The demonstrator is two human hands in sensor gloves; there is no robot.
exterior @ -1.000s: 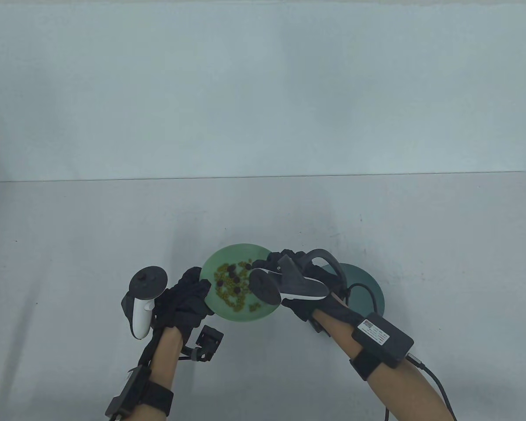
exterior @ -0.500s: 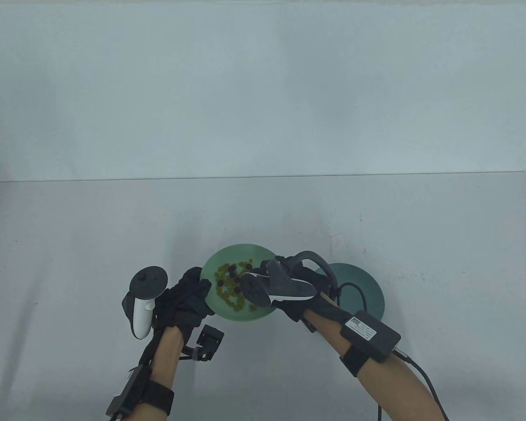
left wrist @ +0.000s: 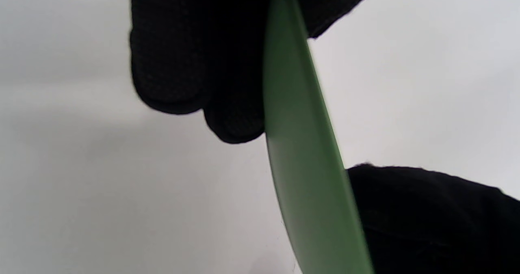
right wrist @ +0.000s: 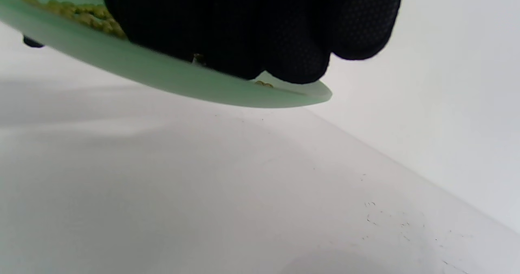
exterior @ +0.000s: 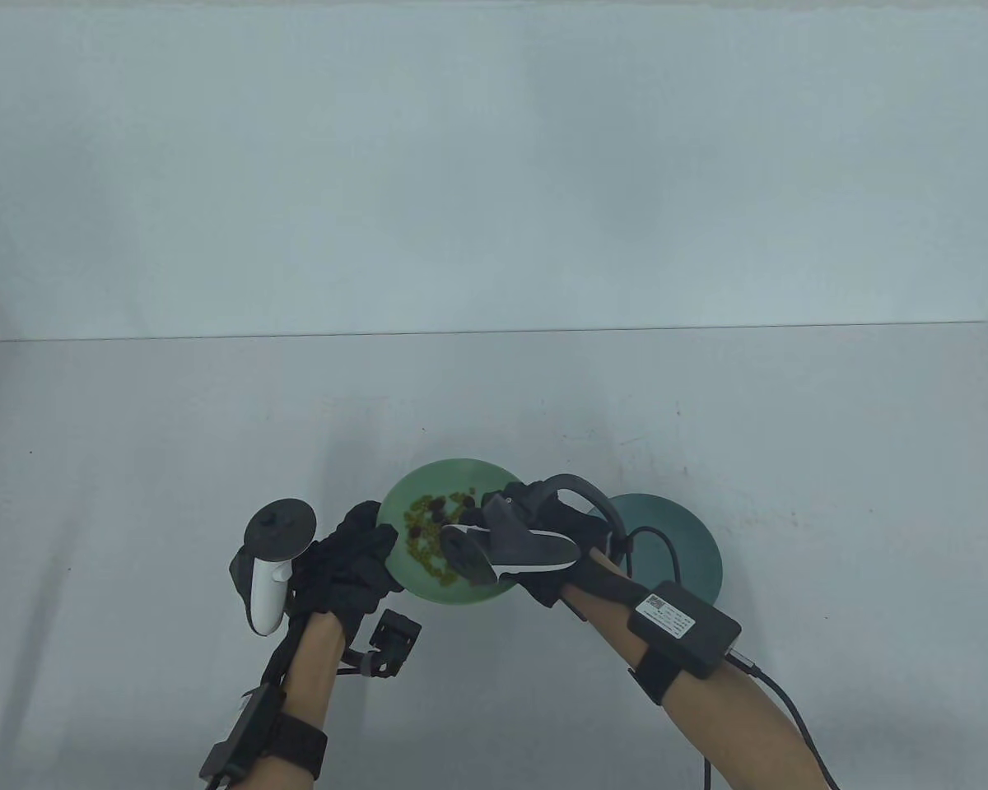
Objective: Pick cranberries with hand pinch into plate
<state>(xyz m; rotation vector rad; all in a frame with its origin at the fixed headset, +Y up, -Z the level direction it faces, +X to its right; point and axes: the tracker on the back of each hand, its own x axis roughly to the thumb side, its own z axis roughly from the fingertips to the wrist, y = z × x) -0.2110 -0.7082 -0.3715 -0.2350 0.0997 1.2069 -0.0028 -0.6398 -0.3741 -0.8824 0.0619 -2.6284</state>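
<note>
On table: two plates (exterior: 453, 476) (exterior: 692, 535); two hands, left (exterior: 354, 559) gripping light rim, right (exterior: 543, 527) grip unclear.

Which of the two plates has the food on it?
The light green plate, on the left of the pair. It holds yellow-green bits and dark cranberries; the darker teal plate beside it shows no food where visible.

In the left wrist view, the green plate (left wrist: 308, 164) is seen edge-on, a narrow band that runs from the top edge down to the bottom edge. The black gloved fingers (left wrist: 170, 63) of the left hand (left wrist: 211, 42) hang from the top, against the plate's left side and behind its upper end. Another black gloved shape (left wrist: 430, 221) lies at lower right, beyond the plate. Behind everything is the white table (left wrist: 101, 193).
</note>
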